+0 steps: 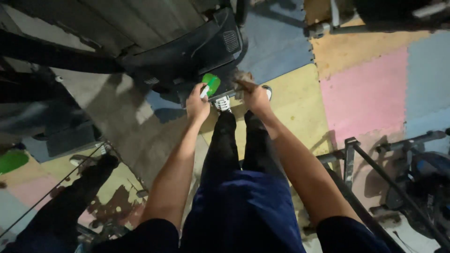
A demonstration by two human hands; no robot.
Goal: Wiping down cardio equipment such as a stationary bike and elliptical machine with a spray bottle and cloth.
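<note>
Left hand (197, 104) clasped round green bottle (210, 85); right hand (253, 95) fingers pinching grey cloth (242, 77) on black machine (187, 56)

Coloured foam floor mats (361, 89) bear black exercise machine (187, 56) and metal frames (375, 168).

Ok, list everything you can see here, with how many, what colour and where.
Green bottle: one, green with a white part, in the left hand.
Cloth: one, brownish, under the right hand.
Machine base: one, black, top centre, on the floor.
Foam floor tiles: several, yellow, pink, blue, orange, right and centre.
Metal frame: one, dark, lower right.
Mirror: one, lower left, shows a reflection.
Shoes: white, below the hands.
Left hand: fingers closed on the bottle.
Right hand: on the cloth.
</note>
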